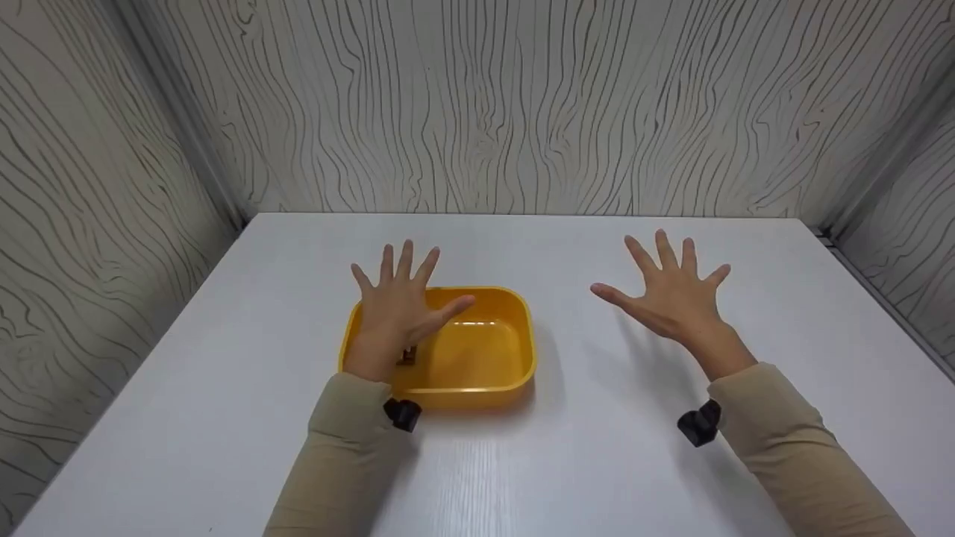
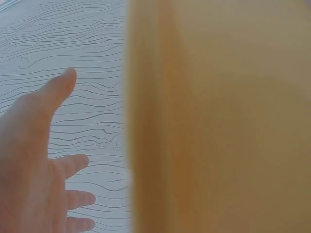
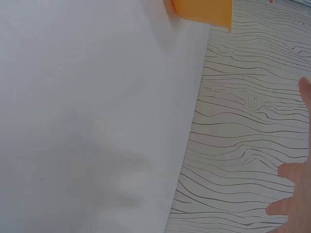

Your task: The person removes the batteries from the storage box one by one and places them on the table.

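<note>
A yellow rectangular tub (image 1: 477, 358) with rounded corners stands on the white table. My left hand (image 1: 395, 306) is spread wide above its left part, fingers straight and holding nothing. A small dark brown thing (image 1: 406, 356) shows inside the tub, partly hidden behind that hand's wrist. Off to the right of the tub, my right hand (image 1: 675, 298) hovers over the table with its fingers fanned out and nothing in them. In the left wrist view the tub's wall (image 2: 233, 116) fills the right side, close and blurred, beside the hand's thumb and fingers.
The white table (image 1: 597, 462) reaches back to a wood-grain patterned wall (image 1: 485, 104). Similar panels stand at the left and right sides. Each sleeved wrist carries a small black camera, such as the right one (image 1: 699, 424).
</note>
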`<state>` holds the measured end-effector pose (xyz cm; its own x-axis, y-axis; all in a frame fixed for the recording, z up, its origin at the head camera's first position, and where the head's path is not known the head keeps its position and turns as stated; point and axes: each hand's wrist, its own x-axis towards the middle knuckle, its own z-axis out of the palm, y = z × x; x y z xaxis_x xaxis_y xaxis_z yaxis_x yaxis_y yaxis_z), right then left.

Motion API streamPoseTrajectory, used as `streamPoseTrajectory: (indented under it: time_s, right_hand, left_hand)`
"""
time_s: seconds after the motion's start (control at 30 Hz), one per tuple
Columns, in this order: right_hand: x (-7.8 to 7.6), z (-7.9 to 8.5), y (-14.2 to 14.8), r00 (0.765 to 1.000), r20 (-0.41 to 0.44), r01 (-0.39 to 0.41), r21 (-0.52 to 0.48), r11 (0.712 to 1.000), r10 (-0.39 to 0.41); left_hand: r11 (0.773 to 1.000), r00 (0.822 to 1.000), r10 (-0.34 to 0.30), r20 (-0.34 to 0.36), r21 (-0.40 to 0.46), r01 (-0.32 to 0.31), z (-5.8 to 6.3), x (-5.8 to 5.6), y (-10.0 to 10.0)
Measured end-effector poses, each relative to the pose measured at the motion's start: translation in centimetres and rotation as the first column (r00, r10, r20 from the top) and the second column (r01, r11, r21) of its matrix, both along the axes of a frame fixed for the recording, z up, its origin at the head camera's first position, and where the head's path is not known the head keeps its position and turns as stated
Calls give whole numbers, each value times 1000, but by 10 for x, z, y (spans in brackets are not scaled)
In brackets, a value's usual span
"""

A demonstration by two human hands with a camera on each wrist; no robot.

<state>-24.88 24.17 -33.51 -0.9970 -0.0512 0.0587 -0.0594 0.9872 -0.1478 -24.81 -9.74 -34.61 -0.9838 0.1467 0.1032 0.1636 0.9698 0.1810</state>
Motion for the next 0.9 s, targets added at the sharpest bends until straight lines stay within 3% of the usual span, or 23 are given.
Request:
streamPoseTrajectory:
  time_s: [0.27, 0.43, 0.57, 0.77, 0.9]
  right_hand:
    - [6, 2, -10, 997, 17, -76, -72, 994, 77]
    - [13, 2, -20, 990, 0, -142, -156, 978, 144]
    - [18, 0, -29, 985, -7, -171, -220, 960, 173]
    - [23, -6, -44, 976, 24, -198, -301, 933, 215]
    - [27, -13, -52, 969, 27, -221, -338, 915, 244]
  left_hand:
    - [993, 996, -69, 53, 104, 63, 8, 10, -20]
    - [971, 990, -128, 67, 211, 111, 4, 14, -41]
    - [932, 984, -159, 83, 340, 122, -5, 14, -60]
    - [849, 982, -162, 97, 520, 89, -22, 12, -86]
    - [826, 979, -151, 137, 562, 48, -31, 11, -98]
